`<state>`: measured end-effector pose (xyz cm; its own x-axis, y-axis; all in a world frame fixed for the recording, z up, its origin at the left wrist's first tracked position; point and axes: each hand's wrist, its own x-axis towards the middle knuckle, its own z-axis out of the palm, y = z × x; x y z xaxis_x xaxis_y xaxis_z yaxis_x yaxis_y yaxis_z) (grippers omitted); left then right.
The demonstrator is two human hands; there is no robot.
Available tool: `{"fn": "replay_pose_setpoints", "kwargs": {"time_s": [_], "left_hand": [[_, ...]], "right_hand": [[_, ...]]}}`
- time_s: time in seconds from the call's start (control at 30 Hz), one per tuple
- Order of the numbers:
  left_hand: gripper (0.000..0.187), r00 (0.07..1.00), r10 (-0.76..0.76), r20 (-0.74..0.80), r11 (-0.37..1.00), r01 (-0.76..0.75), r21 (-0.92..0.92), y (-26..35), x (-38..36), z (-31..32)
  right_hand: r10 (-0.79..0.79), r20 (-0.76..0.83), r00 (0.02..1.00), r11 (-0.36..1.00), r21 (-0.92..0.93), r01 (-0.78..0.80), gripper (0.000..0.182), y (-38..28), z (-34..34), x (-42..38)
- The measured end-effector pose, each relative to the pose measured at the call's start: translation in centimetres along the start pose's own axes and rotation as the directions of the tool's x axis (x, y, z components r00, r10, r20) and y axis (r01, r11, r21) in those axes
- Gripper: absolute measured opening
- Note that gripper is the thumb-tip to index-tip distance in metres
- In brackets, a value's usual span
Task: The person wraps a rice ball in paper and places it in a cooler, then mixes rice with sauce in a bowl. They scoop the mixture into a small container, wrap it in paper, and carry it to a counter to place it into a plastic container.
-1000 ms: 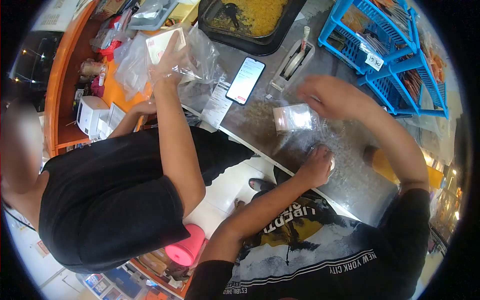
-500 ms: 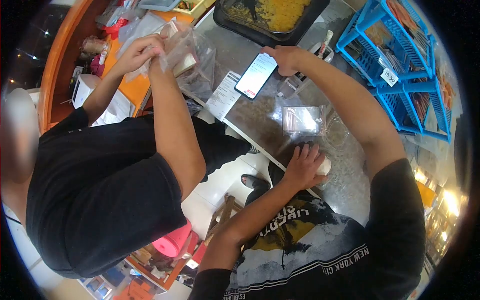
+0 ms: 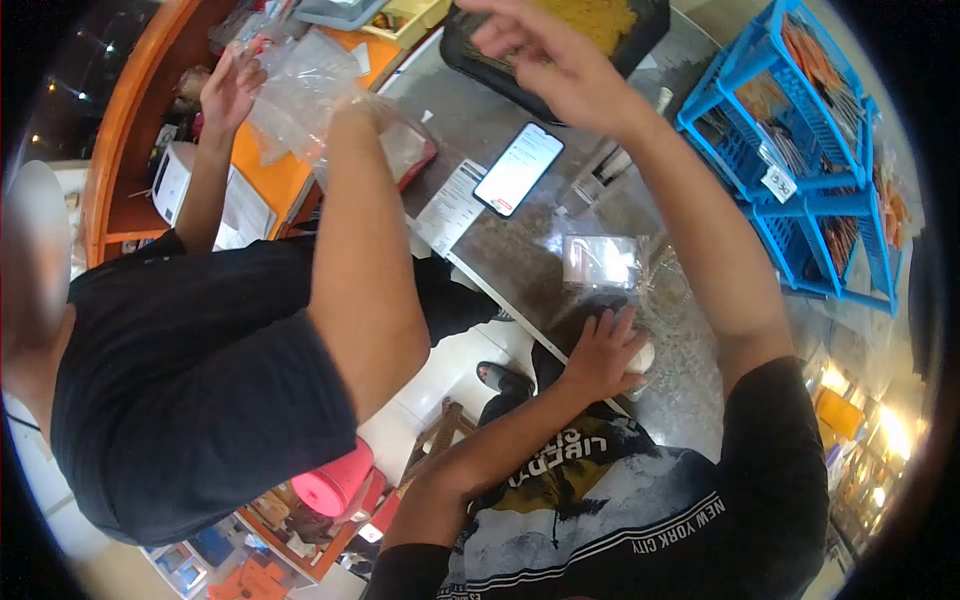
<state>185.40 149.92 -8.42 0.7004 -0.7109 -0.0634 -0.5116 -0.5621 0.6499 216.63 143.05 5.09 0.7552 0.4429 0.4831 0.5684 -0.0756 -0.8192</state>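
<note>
On a grey bench (image 3: 520, 245), one phone (image 3: 518, 169) lies below the raised, empty, open right hand (image 3: 545, 60); left hand (image 3: 603, 350) covers one small white object (image 3: 642, 357).

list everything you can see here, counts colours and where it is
phone: 1, black with lit white screen, flat on grey counter
paper slip: 1, white, left of phone
small clear bags: stack, on counter below phone
tray: 1, black with yellow food, top
racks: blue, right
co-worker: 1, black shirt, holding clear plastic bag, left
stool: 1, pink, below
left hand: resting over pale item at counter edge
right hand: raised above tray, empty
</note>
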Motion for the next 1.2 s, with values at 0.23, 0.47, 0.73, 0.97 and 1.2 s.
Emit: {"fn": "replay_pose_setpoints", "kwargs": {"time_s": [0.23,0.47,0.73,0.97,1.2], "left_hand": [[0.084,0.985,0.017,0.170,1.000,-0.015,-0.011,0.9,0.3,-1.4],[0.100,0.967,0.025,0.253,0.999,-0.031,0.019,0.3,0.1,-2.2],[0.100,0.966,0.013,0.260,0.989,-0.050,0.137,0.3,0.2,-1.2],[0.104,0.967,0.006,0.253,0.978,-0.058,0.202,0.7,0.1,-1.1],[0.117,0.973,-0.051,0.224,0.995,0.030,0.100,1.1,-0.8,-3.4]], "right_hand": [[0.767,0.307,0.564,0.527,-0.803,-0.279,0.040,6.5,-1.5,-2.6],[0.735,0.289,0.613,0.521,-0.820,-0.238,0.064,5.2,2.2,-6.4],[0.696,0.298,0.654,0.528,-0.829,-0.185,0.063,4.8,3.0,-7.0],[0.808,0.187,0.558,0.394,-0.877,-0.275,0.057,5.8,1.9,-6.9],[0.801,0.170,0.574,0.342,-0.917,-0.206,0.055,4.6,2.5,-5.6]]}}
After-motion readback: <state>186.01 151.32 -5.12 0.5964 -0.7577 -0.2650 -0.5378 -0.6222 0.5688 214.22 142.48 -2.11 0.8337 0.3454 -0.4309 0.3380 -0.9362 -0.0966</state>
